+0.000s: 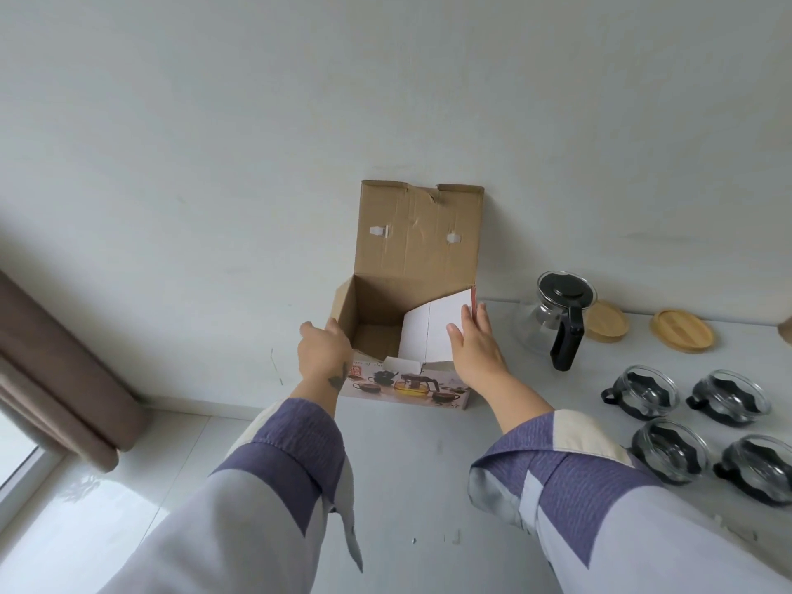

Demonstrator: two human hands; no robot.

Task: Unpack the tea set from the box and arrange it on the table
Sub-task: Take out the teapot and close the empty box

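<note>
Here, open box [385, 310] between both grips: left hand [322, 351] clasping its wall, right hand [473, 345] flat alongside.

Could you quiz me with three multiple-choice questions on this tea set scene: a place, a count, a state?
1. Where is the teapot?
A. right of the box
B. inside the box
C. on the floor

2. How many glass cups are on the table?
A. two
B. four
C. six

3. The box lid is:
A. taped shut
B. torn off
C. open, standing up

Answers: 1 A, it stands on the table beside the box. 2 B, four sit in two rows. 3 C, the flap rises against the wall.
</note>
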